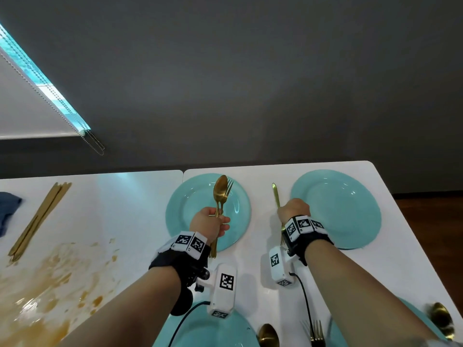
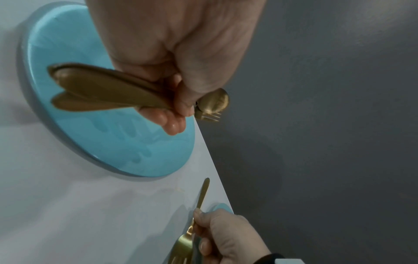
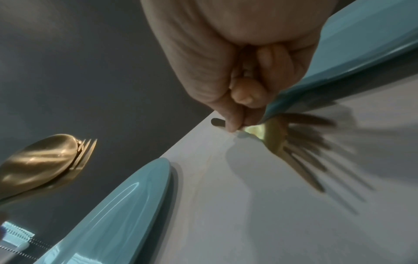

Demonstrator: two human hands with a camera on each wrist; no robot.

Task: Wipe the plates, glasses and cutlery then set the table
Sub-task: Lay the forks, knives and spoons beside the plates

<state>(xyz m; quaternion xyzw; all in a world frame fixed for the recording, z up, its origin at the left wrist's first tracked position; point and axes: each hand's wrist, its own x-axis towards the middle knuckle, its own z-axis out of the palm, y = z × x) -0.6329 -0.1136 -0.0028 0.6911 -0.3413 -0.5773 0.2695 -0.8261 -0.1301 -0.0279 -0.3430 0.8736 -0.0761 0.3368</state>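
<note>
Two teal plates stand at the far side of the white table (image 1: pixel 140 196). Over the left plate (image 1: pixel 185 209) (image 2: pixel 135 151) (image 3: pixel 124 205), my left hand (image 1: pixel 210 221) (image 2: pixel 181 44) grips a bundle of gold cutlery (image 1: pixel 220 191) (image 2: pixel 101 89), spoons and a fork, heads pointing away. In the gap between the plates, my right hand (image 1: pixel 294 210) (image 2: pixel 226 237) (image 3: pixel 226 53) pinches a gold fork (image 1: pixel 275 194) (image 2: pixel 184 246) (image 3: pixel 291 153) low over the table, handle pointing away and tines towards my wrist. The right plate (image 1: pixel 338 209) (image 3: pixel 361 44) is bare.
Two more teal plates (image 1: pixel 208 331) (image 1: pixel 413 314) sit at the near edge, with a gold spoon (image 1: pixel 268 335) and fork (image 1: pixel 315 331) between them and another spoon (image 1: pixel 442 321) at right. Gold chopsticks (image 1: pixel 40 216), a blue cloth (image 1: pixel 8 209) and a brown spill (image 1: pixel 50 284) lie at left.
</note>
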